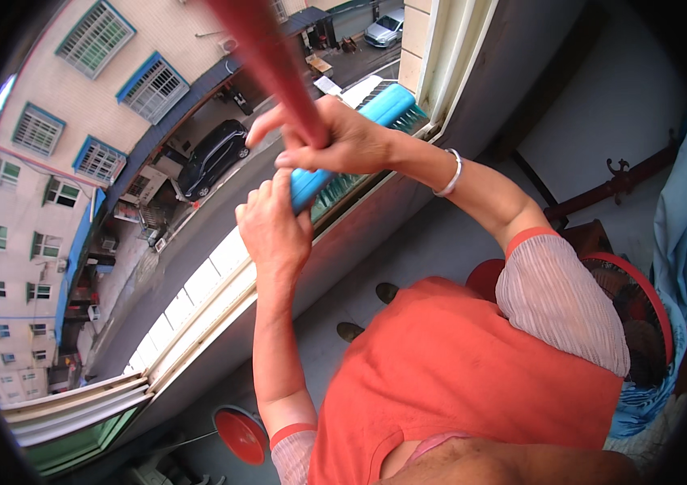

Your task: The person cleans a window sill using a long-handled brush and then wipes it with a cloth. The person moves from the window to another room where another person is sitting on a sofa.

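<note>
Fingers of the left hand (273, 230) lie close together and are closed on the lower end of a blue brush head (385, 107), with the wrist straight below them. Just to the right and a little higher, the right hand (351, 141) has its fingers bent around the lower end of a red pole (275, 61), one finger sticking out to the left. From where I stand, that hand covers the spot where pole and brush head would meet, so I cannot tell whether they are joined. The brush head sits slantwise at the open window, its green bristles (412, 120) facing the room side; the pole leans up and away, blurred.

Leftmost, outside, I see a pale building (77, 105) with barred windows, then a dark car (214, 158) down on the street. The white window frame (206, 303) runs diagonally up past the hands. Indoors, a red basin (240, 436) is near the left elbow, and two dark shoes (349, 331) show on the grey floor. The person wears an orange-red top (472, 380) with pale ribbed sleeves. Farther up and out, a silver car (385, 29) is parked. A silvery bangle (450, 174) circles the right wrist. At the far right are a round thing with a red rim (666, 307) and light blue cloth (674, 210) hanging beside it.
</note>
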Action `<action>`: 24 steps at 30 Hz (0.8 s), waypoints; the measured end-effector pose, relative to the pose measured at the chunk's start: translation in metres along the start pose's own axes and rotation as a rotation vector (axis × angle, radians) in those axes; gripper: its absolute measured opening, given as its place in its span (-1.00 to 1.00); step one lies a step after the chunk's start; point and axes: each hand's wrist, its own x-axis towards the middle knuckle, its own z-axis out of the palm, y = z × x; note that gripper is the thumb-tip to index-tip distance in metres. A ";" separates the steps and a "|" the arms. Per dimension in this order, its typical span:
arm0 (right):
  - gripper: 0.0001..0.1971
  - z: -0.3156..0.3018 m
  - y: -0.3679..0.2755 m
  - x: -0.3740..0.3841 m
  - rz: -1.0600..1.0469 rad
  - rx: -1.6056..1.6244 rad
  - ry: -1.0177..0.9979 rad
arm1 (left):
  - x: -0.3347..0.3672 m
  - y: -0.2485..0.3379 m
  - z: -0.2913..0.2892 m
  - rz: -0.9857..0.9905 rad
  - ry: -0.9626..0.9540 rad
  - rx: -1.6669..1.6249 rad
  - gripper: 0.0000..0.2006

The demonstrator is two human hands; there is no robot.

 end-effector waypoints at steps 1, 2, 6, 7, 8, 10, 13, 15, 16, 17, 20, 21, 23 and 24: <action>-0.83 -0.006 -0.002 -0.003 -0.030 -0.031 0.090 | 0.006 0.006 0.006 0.023 0.020 -0.002 -0.52; -0.80 -0.007 -0.009 -0.009 0.011 0.102 0.243 | 0.014 0.013 0.013 0.012 -0.023 0.035 -0.50; -0.82 -0.031 -0.012 -0.010 -0.052 -0.011 0.431 | 0.035 0.034 0.040 0.036 -0.115 0.077 -0.47; -0.83 -0.027 -0.008 -0.010 -0.043 -0.006 0.485 | 0.035 0.030 0.041 0.043 -0.111 0.047 -0.47; -0.85 -0.026 -0.003 -0.007 -0.040 -0.004 0.529 | 0.036 0.029 0.039 0.044 -0.135 0.050 -0.48; -0.88 -0.022 0.006 -0.002 -0.018 0.210 0.560 | 0.033 0.017 0.029 0.078 -0.118 0.037 -0.50; -0.88 0.004 0.027 0.007 0.002 0.463 0.608 | 0.020 -0.014 0.008 0.087 -0.225 0.171 -0.51; -0.88 0.022 0.022 0.014 0.009 0.561 0.578 | 0.006 -0.026 -0.007 0.056 -0.196 0.196 -0.50; -0.88 0.026 0.014 0.023 0.009 0.553 0.522 | 0.002 -0.030 -0.014 0.045 -0.186 0.207 -0.49; -0.88 0.029 0.004 0.033 0.007 0.545 0.467 | -0.001 -0.033 -0.021 0.014 -0.159 0.240 -0.45; -0.85 0.032 -0.020 0.064 -0.089 0.383 0.387 | 0.005 -0.031 -0.044 -0.041 -0.079 0.185 -0.46; -0.87 0.030 -0.027 0.073 -0.209 0.248 0.370 | 0.006 -0.025 -0.051 -0.086 -0.055 0.198 -0.48; -0.86 0.021 -0.038 0.079 -0.398 0.089 0.399 | 0.013 -0.012 -0.059 -0.050 -0.017 0.148 -0.49; -0.85 0.016 -0.051 0.073 -0.282 0.096 0.374 | 0.016 -0.009 -0.057 -0.015 -0.024 0.123 -0.50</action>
